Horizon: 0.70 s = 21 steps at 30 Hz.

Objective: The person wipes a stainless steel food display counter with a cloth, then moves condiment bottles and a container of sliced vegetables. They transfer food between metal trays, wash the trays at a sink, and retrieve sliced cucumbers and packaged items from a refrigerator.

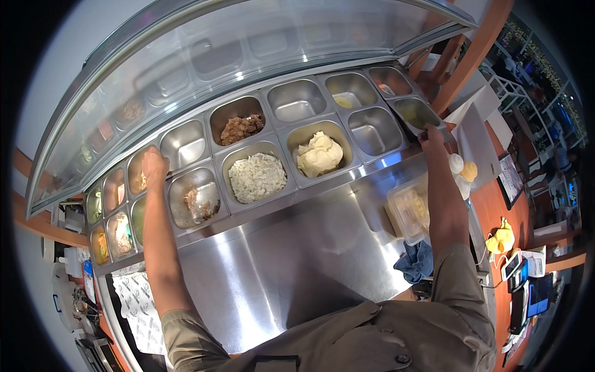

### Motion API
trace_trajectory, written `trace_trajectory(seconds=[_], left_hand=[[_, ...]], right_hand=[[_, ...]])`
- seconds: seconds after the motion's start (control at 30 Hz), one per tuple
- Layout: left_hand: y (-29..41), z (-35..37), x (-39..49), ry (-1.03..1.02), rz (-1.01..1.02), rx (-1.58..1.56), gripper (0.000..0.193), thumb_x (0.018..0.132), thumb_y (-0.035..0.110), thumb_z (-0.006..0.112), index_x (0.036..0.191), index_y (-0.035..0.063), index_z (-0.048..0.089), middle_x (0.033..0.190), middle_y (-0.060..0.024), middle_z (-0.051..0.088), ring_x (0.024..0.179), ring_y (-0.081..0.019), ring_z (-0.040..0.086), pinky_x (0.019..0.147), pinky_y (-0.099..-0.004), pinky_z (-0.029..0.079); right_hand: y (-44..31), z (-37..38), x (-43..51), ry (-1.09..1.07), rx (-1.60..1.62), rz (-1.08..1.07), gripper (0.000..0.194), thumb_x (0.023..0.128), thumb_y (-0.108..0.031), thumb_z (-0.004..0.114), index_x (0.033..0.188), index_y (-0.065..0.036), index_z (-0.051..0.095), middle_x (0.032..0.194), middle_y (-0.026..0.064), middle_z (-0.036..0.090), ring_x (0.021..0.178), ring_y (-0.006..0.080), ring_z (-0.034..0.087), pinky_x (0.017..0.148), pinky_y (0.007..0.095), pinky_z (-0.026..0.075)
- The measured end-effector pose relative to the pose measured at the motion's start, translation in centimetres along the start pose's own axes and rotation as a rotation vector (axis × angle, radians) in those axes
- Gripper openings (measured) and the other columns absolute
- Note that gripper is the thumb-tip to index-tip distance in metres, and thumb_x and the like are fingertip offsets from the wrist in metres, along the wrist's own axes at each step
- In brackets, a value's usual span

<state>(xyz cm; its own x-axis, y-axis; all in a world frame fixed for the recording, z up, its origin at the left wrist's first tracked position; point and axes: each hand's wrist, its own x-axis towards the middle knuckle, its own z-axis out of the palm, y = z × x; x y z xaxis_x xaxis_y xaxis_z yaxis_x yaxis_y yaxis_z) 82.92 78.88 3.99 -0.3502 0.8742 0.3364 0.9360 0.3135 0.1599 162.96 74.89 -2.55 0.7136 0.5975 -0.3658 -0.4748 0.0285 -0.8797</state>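
My right hand (433, 136) grips the near rim of a small steel pan (415, 113) at the right end of the refrigerated topping rail. That pan sits slightly askew, a dark gap along its left side, with some greenish contents inside. At the left, my left hand (155, 163) is bent over a steel pan (137, 173) holding a little pale food; its fingertips are hidden, so its grasp is unclear. Between my hands are pans of chopped white food (258, 178), a creamy pale spread (320, 155) and brown shredded food (241, 129). Another pan (193, 197) holds scraps.
A raised clear lid (223, 51) arches behind the pans. The steel worktop (279, 260) lies before me. At the right are a clear plastic container (406, 207), a blue cloth (415, 261) and bottles (460, 172). Printed paper (139, 307) lies at the left.
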Motion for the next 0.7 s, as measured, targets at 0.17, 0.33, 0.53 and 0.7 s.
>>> trace_trajectory(seconds=[0.17, 0.33, 0.53, 0.7], left_hand=[[-1.3, -0.1, 3.1, -0.032, -0.057, -0.260, 0.019, 0.075, 0.012, 0.066, 0.087, -0.0028, 0.065, 0.083, -0.0242, 0.069, 0.078, -0.0357, 0.069, 0.074, -0.0435, 0.054], [-2.9, -2.2, 5.6, -0.360, -0.141, -0.865, 0.009, 0.078, 0.007, 0.067, 0.083, 0.0035, 0.060, 0.066, -0.0013, 0.057, 0.056, -0.0126, 0.053, 0.050, -0.0231, 0.043], [-3.1, -7.1, 3.6, -0.452, -0.120, -1.372, 0.011, 0.086, 0.002, 0.062, 0.095, 0.0066, 0.056, 0.083, -0.0004, 0.060, 0.062, -0.0070, 0.055, 0.054, -0.0198, 0.046], [3.2, -12.6, -2.6, -0.404, -0.002, -1.585, 0.011, 0.090, 0.002, 0.063, 0.094, 0.0101, 0.056, 0.078, 0.0021, 0.059, 0.059, -0.0049, 0.056, 0.050, -0.0183, 0.048]], right_hand=[[0.6, 0.2, -0.8, 0.028, 0.129, -0.156, 0.036, 0.072, 0.005, 0.061, 0.105, -0.006, 0.053, 0.078, 0.0101, 0.055, 0.055, 0.0218, 0.055, 0.046, 0.0366, 0.043], [0.4, 0.1, -2.0, 0.024, 0.185, -0.251, 0.034, 0.071, 0.006, 0.059, 0.101, -0.008, 0.052, 0.081, 0.0084, 0.055, 0.060, 0.0209, 0.056, 0.047, 0.0355, 0.042], [-3.3, -0.3, -1.7, -0.075, 0.334, -0.301, 0.033, 0.071, 0.007, 0.060, 0.100, -0.008, 0.052, 0.086, 0.0069, 0.055, 0.068, 0.0190, 0.056, 0.054, 0.0366, 0.044], [-8.1, 0.2, -3.6, -0.099, 0.288, -0.250, 0.021, 0.075, 0.012, 0.056, 0.088, -0.004, 0.055, 0.074, 0.0039, 0.050, 0.062, 0.0178, 0.054, 0.062, 0.0339, 0.054]])
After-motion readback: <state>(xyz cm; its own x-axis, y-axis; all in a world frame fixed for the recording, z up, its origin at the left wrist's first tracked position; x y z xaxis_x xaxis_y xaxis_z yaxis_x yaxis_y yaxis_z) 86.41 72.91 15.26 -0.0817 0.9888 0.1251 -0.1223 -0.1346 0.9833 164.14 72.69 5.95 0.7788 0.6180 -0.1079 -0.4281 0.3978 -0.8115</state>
